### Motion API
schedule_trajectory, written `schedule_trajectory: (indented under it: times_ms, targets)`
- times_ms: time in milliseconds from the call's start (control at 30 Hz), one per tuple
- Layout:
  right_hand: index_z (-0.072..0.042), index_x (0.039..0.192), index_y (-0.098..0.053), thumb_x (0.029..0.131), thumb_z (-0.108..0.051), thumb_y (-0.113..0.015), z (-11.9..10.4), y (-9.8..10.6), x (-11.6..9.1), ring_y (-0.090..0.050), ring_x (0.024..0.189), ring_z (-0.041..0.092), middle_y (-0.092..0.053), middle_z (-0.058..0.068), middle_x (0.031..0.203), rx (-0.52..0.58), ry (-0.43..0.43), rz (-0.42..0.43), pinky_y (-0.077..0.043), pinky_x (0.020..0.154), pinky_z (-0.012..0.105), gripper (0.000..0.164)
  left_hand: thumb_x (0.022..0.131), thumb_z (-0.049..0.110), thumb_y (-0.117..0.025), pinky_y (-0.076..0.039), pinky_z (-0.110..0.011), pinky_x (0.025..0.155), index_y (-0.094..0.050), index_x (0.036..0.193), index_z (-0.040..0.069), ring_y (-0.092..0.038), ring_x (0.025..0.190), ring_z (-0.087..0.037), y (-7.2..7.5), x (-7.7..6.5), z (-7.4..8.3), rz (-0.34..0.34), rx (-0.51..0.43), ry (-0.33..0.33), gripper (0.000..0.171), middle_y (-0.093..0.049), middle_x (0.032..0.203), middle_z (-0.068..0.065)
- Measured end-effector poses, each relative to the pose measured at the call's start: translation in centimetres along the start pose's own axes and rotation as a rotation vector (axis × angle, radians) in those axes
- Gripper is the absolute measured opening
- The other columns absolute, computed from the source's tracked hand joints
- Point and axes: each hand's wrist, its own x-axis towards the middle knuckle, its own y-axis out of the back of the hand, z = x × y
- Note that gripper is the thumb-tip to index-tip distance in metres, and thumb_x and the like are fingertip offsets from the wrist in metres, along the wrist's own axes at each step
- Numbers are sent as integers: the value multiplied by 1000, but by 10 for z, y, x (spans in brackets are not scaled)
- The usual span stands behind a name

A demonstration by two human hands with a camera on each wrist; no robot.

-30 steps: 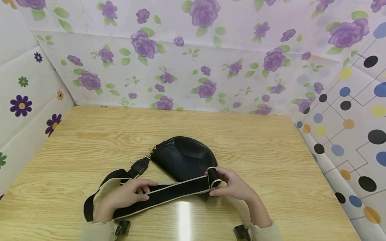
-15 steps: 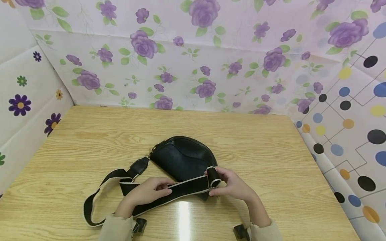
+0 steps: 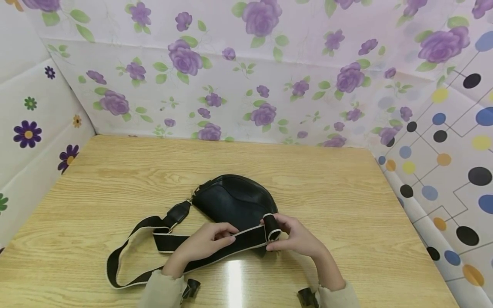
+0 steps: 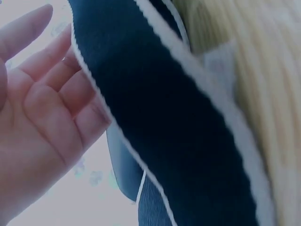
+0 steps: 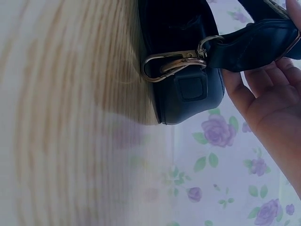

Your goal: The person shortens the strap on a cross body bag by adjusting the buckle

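A black half-moon shoulder bag (image 3: 235, 203) lies on the table, with its wide black, cream-edged strap (image 3: 246, 239) drawn across the front of it. My right hand (image 3: 298, 239) holds the small rolled end of that strap between thumb and fingers. In the right wrist view, a gold clasp (image 5: 174, 63) joins the bag's end to a leather strap tab (image 5: 254, 44) by the fingers. My left hand (image 3: 204, 244) is at the middle of the strap, its fingers loose. In the left wrist view, its fingertips are hidden behind the strap's edge.
To the left, the slack strap (image 3: 113, 265) makes a loop on the wooden table (image 3: 327, 184). A leather tab (image 3: 179, 212) links it to the bag's left end. Flowered sheeting (image 3: 231, 85) stands behind; dotted sheeting (image 3: 443, 179) flanks the right side.
My left hand has slid rightward along the strap towards the rolled end, uncovering the loop on the left. The right hand and the bag have stayed in place.
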Motion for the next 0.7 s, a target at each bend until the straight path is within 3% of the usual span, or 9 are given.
schedule_trajectory:
  times_ms: [567, 700]
  targets:
    - [1, 115, -53, 73, -3, -72, 1, 0, 0, -54, 97, 22, -57, 12, 108, -10, 1, -5, -43, 83, 33, 46, 90, 17, -55, -43, -24, 61, -58, 114, 10, -51, 64, -8, -12, 10, 8, 9, -68, -66, 25, -56, 76, 4]
    - [0, 114, -54, 73, -4, -73, 1, 0, 0, -54, 96, 22, -57, 11, 107, -11, -3, -7, -43, 82, 34, 46, 89, 13, -57, -43, -24, 62, -57, 116, 7, -51, 67, -8, -14, 12, 10, 3, -96, -93, 28, -57, 80, 1]
